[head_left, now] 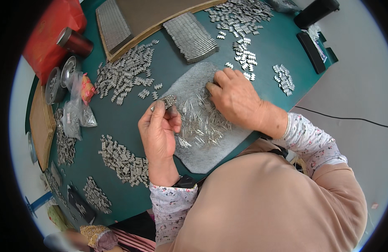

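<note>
Between the thumb and fingers of my left hand (158, 134) is a small metal link piece (170, 100), dotted with pin ends or holes. Below it, a grey felt mat (198, 163) carries a loose heap of thin silvery metal pins (202, 126). My right hand (238, 101) is at the upper right of the heap, fingers curled down and pressed together. Its fingertips are turned away, so whatever they hold is hidden. Just beyond the mat lies a neat block of stacked metal links (191, 37).
Loose metal links lie in piles (124, 71) across the green table (114, 124). A wood-edged tray (160, 25) is at the back. At left are a red-brown tumbler (75, 42), metal bowls (53, 86) and plastic bags (74, 117). Another person's patterned sleeve (97, 237) shows lower left.
</note>
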A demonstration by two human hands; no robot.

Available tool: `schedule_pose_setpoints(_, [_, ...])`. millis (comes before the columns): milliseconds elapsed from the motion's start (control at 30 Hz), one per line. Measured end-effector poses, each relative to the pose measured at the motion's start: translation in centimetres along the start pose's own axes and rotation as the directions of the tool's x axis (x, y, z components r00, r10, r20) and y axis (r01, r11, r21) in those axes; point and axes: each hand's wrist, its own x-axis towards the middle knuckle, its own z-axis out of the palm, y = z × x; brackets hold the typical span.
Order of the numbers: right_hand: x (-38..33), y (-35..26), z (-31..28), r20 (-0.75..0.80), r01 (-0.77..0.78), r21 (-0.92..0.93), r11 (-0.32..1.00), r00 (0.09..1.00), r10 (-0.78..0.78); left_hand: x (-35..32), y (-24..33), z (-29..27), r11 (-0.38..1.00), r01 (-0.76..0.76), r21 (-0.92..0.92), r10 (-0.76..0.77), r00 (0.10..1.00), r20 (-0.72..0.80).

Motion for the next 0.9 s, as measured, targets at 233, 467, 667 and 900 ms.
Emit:
schedule_pose_setpoints(233, [0.1, -1.9, -0.4, 0.085, 0.144, 0.11, 0.983, 0.984, -0.154, 0.0, 0.0, 0.0, 1.0, 0.013, -0.007, -0.012, 0.999, 0.053])
schedule_pose_setpoints(467, [1.8, -3.8, -5.7, 0.064, -0.043, 0.956, 0.291, 0.996, -0.064, 0.0, -0.5, 0.0, 0.998, -0.007, -0.067, 0.0, 0.995, -0.103])
schedule_pose_setpoints(667, [2.8, -7.7, -9.2, -0.081, 0.079, 0.997, -0.022, 0.992, -0.098, 0.4, 0.2, -1.0, 0.992, 0.129, -0.006, -0.129, 0.992, -0.013])
schedule_pose_setpoints(900, [-4.5, -0.6, -12.2, -0.059, 0.04, 0.974, 0.222, 0.995, 0.081, 0.8, -0.5, -0.9, 0.999, 0.041, 0.024, -0.044, 0.99, 0.134])
